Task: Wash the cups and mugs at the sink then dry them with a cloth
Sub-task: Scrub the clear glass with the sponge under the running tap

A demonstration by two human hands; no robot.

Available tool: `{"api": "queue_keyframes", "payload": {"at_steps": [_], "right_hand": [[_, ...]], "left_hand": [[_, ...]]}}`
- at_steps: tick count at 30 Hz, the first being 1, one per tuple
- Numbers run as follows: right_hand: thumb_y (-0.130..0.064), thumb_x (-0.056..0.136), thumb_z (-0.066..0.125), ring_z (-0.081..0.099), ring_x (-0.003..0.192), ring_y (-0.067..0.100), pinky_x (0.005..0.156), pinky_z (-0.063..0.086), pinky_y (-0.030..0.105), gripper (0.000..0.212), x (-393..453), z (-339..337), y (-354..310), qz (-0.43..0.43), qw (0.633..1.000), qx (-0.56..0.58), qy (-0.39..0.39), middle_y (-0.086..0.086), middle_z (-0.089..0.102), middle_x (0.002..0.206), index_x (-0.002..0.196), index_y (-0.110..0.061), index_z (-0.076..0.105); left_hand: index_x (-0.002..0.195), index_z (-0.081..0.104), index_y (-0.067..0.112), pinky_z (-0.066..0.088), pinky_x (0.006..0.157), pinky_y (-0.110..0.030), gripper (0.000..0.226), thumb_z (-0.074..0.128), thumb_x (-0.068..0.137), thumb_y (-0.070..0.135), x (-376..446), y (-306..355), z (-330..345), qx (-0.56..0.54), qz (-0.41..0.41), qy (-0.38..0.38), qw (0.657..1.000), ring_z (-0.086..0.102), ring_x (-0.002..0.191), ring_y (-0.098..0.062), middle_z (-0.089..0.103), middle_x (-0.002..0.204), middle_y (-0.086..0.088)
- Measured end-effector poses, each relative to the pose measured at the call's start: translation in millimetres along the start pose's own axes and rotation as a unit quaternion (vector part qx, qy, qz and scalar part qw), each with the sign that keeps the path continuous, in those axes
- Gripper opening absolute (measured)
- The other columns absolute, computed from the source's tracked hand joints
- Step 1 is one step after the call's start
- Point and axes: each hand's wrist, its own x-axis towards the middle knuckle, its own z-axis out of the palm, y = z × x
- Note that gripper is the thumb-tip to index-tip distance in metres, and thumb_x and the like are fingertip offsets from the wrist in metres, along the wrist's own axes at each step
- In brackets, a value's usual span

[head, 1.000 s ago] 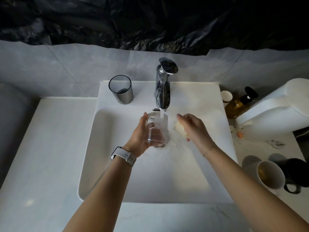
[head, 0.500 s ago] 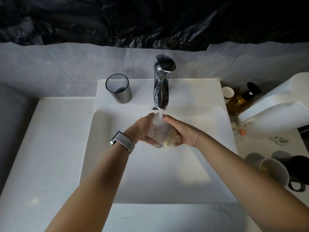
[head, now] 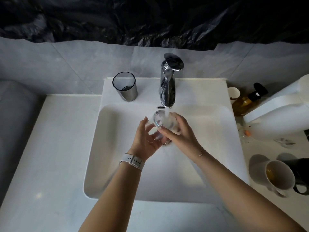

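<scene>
A clear glass (head: 160, 121) lies tilted under the running water (head: 166, 114) from the chrome tap (head: 168, 84), its mouth towards the tap. My left hand (head: 144, 140) holds the glass from the left and below, fingers curled round its base. My right hand (head: 182, 133) wraps over its right side, thumb across the front. The pale sponge seen earlier is hidden. A white mug (head: 279, 176) with brown residue and a black mug (head: 301, 171) stand on the counter at the right.
A grey tumbler (head: 125, 87) stands on the ledge of the white sink (head: 117, 148), left of the tap. At the back right are a small paper cup (head: 234, 92), an amber pump bottle (head: 245, 102) and a large white container (head: 284, 114).
My right hand came in from the right and closed over the glass. The glass tilted from near upright to mouth-first under the stream. The sponge went out of sight.
</scene>
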Motion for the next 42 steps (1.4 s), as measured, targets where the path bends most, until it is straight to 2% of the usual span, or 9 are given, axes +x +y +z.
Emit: {"api": "queue_keyframes", "payload": {"at_steps": [5,11,17,22,25,29,34,38,42], "right_hand": [[-0.018,0.095,0.056,0.056,0.090,-0.003,0.078,0.044,0.009,0.048,-15,-17,3,-0.079,0.995,0.023,0.058,-0.009,0.057,0.104,0.140,-0.019,0.041],[-0.033,0.079,0.071,0.049,0.103,0.017,0.089,0.044,0.023,0.027,12,-9,-2,-0.262,0.953,-0.138,0.068,-0.012,0.063,0.102,0.092,-0.009,0.073],[-0.021,0.092,0.059,0.059,0.093,-0.003,0.081,0.043,0.018,0.016,19,-6,12,-0.069,0.996,-0.038,0.035,-0.026,0.061,0.096,0.104,-0.011,0.055],[-0.023,0.095,0.052,0.058,0.108,0.000,0.091,0.041,0.007,0.036,1,4,2,-0.137,0.985,-0.063,0.083,0.002,0.065,0.121,0.128,-0.007,0.054],[-0.024,0.094,0.052,0.054,0.074,-0.007,0.071,0.037,0.002,0.032,23,-1,-8,-0.115,0.985,-0.106,0.068,-0.008,0.065,0.085,0.116,-0.004,0.061],[-0.026,0.097,0.053,0.057,0.076,-0.005,0.077,0.040,0.017,0.013,31,-8,3,0.034,0.997,-0.004,0.069,-0.013,0.063,0.085,0.102,-0.017,0.062],[-0.026,0.098,0.045,0.056,0.117,0.009,0.098,0.042,0.017,0.035,0,6,10,-0.120,0.985,-0.094,0.079,0.000,0.062,0.124,0.122,-0.005,0.059],[-0.031,0.097,0.045,0.062,0.104,0.027,0.084,0.050,0.031,0.032,16,5,-10,-0.207,0.929,-0.304,-0.030,0.011,0.066,0.113,0.114,-0.009,0.063],[-0.033,0.099,0.038,0.061,0.072,0.029,0.064,0.047,0.030,0.039,48,3,-21,-0.022,0.937,-0.339,-0.080,0.009,0.063,0.074,0.073,-0.010,0.055]], "left_hand": [[0.097,0.060,0.007,0.057,0.060,-0.029,0.032,0.053,0.090,0.038,3,4,2,-0.002,-0.023,0.026,0.999,0.068,0.066,-0.030,0.061,0.101,-0.021],[0.096,0.060,0.008,0.058,0.057,-0.030,0.028,0.050,0.091,0.033,-3,0,9,0.042,-0.064,0.010,0.997,0.065,0.071,-0.027,0.060,0.094,-0.016],[0.093,0.050,0.009,0.057,0.051,-0.032,0.027,0.050,0.094,0.036,-6,-1,10,0.022,-0.047,0.061,0.997,0.063,0.077,-0.034,0.061,0.095,-0.024],[0.088,0.047,0.012,0.050,0.065,-0.030,0.026,0.046,0.095,0.037,-1,1,13,0.056,-0.006,0.064,0.996,0.056,0.069,-0.023,0.062,0.094,-0.019],[0.091,0.055,0.011,0.055,0.066,-0.029,0.025,0.043,0.096,0.032,-1,-3,15,0.104,0.028,0.046,0.993,0.063,0.070,-0.024,0.067,0.087,-0.017],[0.097,0.061,0.011,0.056,0.060,-0.029,0.035,0.035,0.100,0.035,0,-8,19,0.171,0.087,0.044,0.981,0.067,0.063,-0.022,0.068,0.080,-0.009],[0.111,0.054,0.005,0.058,0.057,-0.035,0.037,0.041,0.092,0.034,1,-11,14,0.218,0.105,0.083,0.967,0.070,0.080,-0.032,0.067,0.104,-0.019],[0.106,0.058,0.017,0.058,0.083,-0.050,0.021,0.046,0.097,0.032,-2,-16,18,0.275,0.178,0.119,0.937,0.068,0.100,-0.034,0.066,0.113,-0.019],[0.093,0.059,0.030,0.055,0.085,-0.052,0.031,0.046,0.081,0.056,-8,-11,17,0.394,0.239,0.119,0.879,0.068,0.085,-0.028,0.070,0.088,-0.010]]}}
